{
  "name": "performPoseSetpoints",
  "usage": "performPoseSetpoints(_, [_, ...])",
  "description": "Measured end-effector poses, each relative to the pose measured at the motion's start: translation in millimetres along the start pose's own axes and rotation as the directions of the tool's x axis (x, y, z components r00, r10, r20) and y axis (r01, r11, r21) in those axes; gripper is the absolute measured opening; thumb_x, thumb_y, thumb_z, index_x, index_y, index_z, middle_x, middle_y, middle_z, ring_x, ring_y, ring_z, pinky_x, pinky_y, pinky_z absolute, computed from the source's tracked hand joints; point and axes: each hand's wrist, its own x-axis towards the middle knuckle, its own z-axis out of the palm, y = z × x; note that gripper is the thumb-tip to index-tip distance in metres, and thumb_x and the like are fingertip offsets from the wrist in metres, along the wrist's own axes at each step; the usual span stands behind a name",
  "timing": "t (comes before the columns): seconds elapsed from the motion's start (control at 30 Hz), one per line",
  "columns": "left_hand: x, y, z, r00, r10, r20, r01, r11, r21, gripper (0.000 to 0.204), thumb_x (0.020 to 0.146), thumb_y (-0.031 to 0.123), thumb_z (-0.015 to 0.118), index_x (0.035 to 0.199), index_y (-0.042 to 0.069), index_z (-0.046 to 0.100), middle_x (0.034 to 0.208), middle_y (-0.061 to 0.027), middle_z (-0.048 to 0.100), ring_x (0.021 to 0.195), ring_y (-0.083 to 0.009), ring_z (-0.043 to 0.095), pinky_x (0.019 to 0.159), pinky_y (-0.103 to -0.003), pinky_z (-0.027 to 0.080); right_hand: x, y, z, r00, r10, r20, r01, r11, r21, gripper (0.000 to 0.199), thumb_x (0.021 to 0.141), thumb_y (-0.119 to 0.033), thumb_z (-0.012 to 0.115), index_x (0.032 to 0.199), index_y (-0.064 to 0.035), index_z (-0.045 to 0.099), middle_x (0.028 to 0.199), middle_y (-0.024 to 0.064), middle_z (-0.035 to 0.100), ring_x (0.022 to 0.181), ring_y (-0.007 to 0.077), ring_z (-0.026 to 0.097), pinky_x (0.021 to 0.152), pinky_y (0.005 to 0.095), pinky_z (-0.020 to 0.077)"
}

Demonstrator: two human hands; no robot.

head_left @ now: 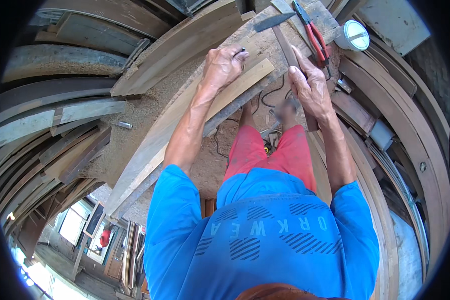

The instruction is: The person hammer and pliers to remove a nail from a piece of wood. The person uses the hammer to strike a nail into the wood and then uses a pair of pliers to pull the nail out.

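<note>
My left hand is closed above a pale wooden board on the workbench. A small dark tip pokes out between its thumb and fingers; the rest is hidden, and its kind is unclear. In my right hand is a hammer, gripped along its wooden handle. Its long grey metal head points away from me, over the far end of the bench. Just beyond that hand lie red-handled pliers, apart from the fingers.
A white lidded tub stands at the far right. Curved planks are stacked on the left, with more timber on the right. Sawdust covers the ground. A dark cable lies near my feet. A person in red appears far off at lower left.
</note>
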Motion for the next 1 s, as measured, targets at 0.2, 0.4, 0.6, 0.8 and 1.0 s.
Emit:
performPoseSetpoints(0.2, [-11.6,-9.1,11.1,0.989,0.097,-0.109,-0.091,0.994,0.054,0.012,0.096,0.016,0.071,0.098,0.004,0.074,0.084,-0.0147,0.076,0.071,-0.0274,0.076,0.069,-0.038,0.058,-7.0,11.2,2.5,0.993,0.109,0.041,-0.114,0.979,0.169,0.058,0.107,-0.023,0.058,0.16,-0.0039,0.044,0.081,-0.0031,0.054,0.067,0.006,0.05,0.06,0.0251,0.0451])
performPoseSetpoints(0.4, [-6.8,-18.6,6.2,0.976,-0.18,-0.121,0.168,0.98,-0.103,0.019,0.1,0.019,0.067,0.094,0.004,0.076,0.074,-0.0035,0.075,0.065,-0.0085,0.07,0.062,-0.03,0.056,-16.4,12.6,-11.3,0.992,0.128,0.024,-0.129,0.986,0.101,0.059,0.105,-0.02,0.058,0.161,-0.0048,0.043,0.08,-0.0038,0.054,0.066,0.0055,0.051,0.059,0.0245,0.046])
performPoseSetpoints(0.6, [-6.5,1.8,4.1,0.984,-0.13,-0.121,0.138,0.988,0.065,0.015,0.098,0.015,0.067,0.09,0.006,0.076,0.076,-0.0086,0.074,0.074,-0.0198,0.073,0.071,-0.035,0.056,-20.6,10.1,-9.2,0.991,0.134,0.016,-0.135,0.982,0.132,0.059,0.106,-0.019,0.057,0.161,-0.0049,0.042,0.081,-0.0036,0.054,0.068,0.0051,0.051,0.06,0.0234,0.0457])
performPoseSetpoints(0.8, [-44.1,-37.6,1.3,0.963,-0.158,-0.218,0.063,0.92,-0.387,0.009,0.102,0.012,0.068,0.098,0.004,0.07,0.084,-0.0055,0.074,0.076,-0.0126,0.072,0.071,-0.03,0.058,-24.7,-3.6,-12.4,0.997,0.048,0.054,-0.054,0.993,0.104,0.058,0.108,-0.022,0.057,0.161,-0.0032,0.042,0.083,-0.0015,0.055,0.067,0.0061,0.05,0.06,0.0253,0.0449])
performPoseSetpoints(1.0, [-23.7,-20.9,4.7,0.971,-0.218,-0.101,0.155,0.89,-0.43,0.012,0.103,0.013,0.068,0.101,0.002,0.071,0.085,-0.0026,0.073,0.074,-0.0083,0.07,0.07,-0.025,0.059,-19.9,-14.7,-8.4,0.999,-0.013,0.04,0.012,1.0,0.023,0.059,0.109,-0.025,0.057,0.162,-0.0041,0.041,0.09,0.0027,0.059,0.069,0.0072,0.052,0.062,0.0267,0.0476])
